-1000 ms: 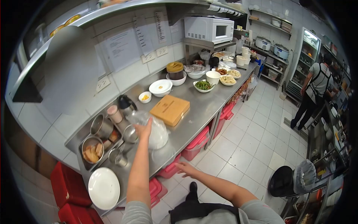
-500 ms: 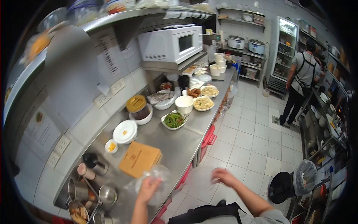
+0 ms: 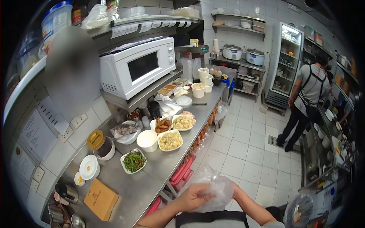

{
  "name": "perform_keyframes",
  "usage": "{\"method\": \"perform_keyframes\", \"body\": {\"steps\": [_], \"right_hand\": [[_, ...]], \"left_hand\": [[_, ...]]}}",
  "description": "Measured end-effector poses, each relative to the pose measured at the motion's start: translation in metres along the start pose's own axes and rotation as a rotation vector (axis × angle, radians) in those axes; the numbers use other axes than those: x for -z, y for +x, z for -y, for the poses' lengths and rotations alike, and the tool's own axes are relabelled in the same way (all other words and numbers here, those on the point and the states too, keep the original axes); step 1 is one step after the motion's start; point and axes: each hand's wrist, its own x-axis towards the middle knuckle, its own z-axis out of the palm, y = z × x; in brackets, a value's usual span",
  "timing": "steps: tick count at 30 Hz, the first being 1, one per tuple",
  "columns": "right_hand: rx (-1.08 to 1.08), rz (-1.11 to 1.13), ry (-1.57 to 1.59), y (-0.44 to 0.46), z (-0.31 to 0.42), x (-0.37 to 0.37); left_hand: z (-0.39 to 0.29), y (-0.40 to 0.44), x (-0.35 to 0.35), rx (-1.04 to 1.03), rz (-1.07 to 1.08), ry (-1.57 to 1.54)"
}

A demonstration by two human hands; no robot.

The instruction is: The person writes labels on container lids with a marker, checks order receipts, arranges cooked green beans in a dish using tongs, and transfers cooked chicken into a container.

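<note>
A thin clear plastic bag (image 3: 216,186) is held in front of my body, over the floor beside the counter. My left hand (image 3: 195,197) pinches its left side, thumb against the fingers. On the bag's right side my right hand (image 3: 237,192) grips it, with most of its fingers hidden by the crumpled plastic. Whether the bag has anything in it, I cannot tell. Nearest on the counter are a brown cardboard box (image 3: 100,199), a dish of green beans (image 3: 134,161), a white tub (image 3: 147,140) and a square dish of fried rice (image 3: 170,140).
The steel counter (image 3: 146,186) runs along my left, with a microwave (image 3: 140,68) on a shelf above. A second rice dish (image 3: 183,122) and fried pieces (image 3: 162,125) stand farther back. A co-worker (image 3: 308,91) faces away at the right. A bag-lined bin (image 3: 298,211) stands lower right.
My hands, apart before, have come together at the plastic bag. My left hand has moved right, away from the cardboard box. The view has shifted, so the counter appears farther left.
</note>
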Motion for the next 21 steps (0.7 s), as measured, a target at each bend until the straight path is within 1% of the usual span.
{"method": "perform_keyframes", "body": {"steps": [2,3,4,5,7,8,10,11,13,14,15,17,20,21], "right_hand": [[-0.101,-0.068,-0.098,0.014,0.037,-0.010],[-0.074,-0.049,-0.090,0.029,0.046,0.003],[-0.045,-0.026,-0.080,0.044,0.051,0.020],[-0.011,-0.002,-0.070,0.061,0.059,0.036],[0.100,-0.012,-0.275,0.087,0.091,0.057],[0.160,-0.025,-0.371,0.097,0.105,0.066],[0.319,-0.179,-0.696,0.122,0.138,0.082],[0.403,-0.265,-0.866,0.134,0.160,0.091],[0.764,-0.529,-1.123,0.153,0.205,0.112],[0.751,-0.569,-0.809,0.152,0.236,0.109],[0.717,-0.597,-0.497,0.149,0.272,0.104],[1.122,-0.718,-0.364,0.162,0.326,0.115],[1.066,-0.379,-0.334,0.195,0.377,0.154],[1.076,-0.390,-0.578,0.214,0.390,0.155]], "left_hand": [[0.024,0.035,0.016,-0.026,-0.234,0.321],[0.042,0.051,0.029,-0.038,-0.353,0.489],[0.078,0.055,0.038,0.081,-0.365,0.502],[0.105,0.059,0.042,0.123,-0.340,0.370],[0.152,0.069,0.051,0.195,-0.276,0.103],[0.172,0.077,0.057,0.327,-0.214,0.004],[0.200,0.104,0.071,0.583,-0.085,-0.202],[0.212,0.125,0.077,0.546,-0.106,-0.228],[0.238,0.170,0.082,0.474,-0.147,-0.291],[0.248,0.193,0.085,0.444,-0.167,-0.327],[0.254,0.216,0.089,0.523,-0.210,-0.408],[0.260,0.266,0.102,0.685,-0.302,-0.569],[0.266,0.351,0.124,0.623,-0.347,-0.584],[0.264,0.379,0.134,0.632,-0.334,-0.555]]}}
